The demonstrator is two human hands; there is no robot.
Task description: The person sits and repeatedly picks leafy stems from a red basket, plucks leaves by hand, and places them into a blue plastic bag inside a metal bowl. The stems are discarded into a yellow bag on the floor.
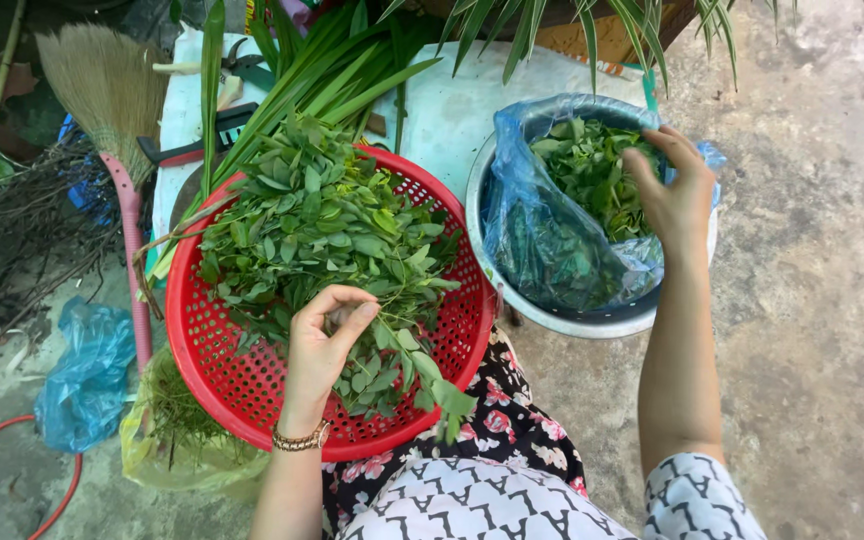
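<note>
From the head view, looking straight down: the left hand (324, 335) sits at lower centre of the frame, fingers curled around a leafy sprig (397, 355), pinching its stem over the red basket (214, 352). That perforated basket fills the middle left, heaped with green leafy branches (317, 215). Over on the upper right, the right hand (674, 190) hovers above a metal bowl (592, 322) lined with a blue plastic bag (537, 230), fingers loosely bent over the plucked leaves (592, 170) inside; I cannot tell whether it grips any. A broom (102, 85) lies at upper left, another blue bag (82, 375) on the concrete floor (812, 300) at lower left.
</note>
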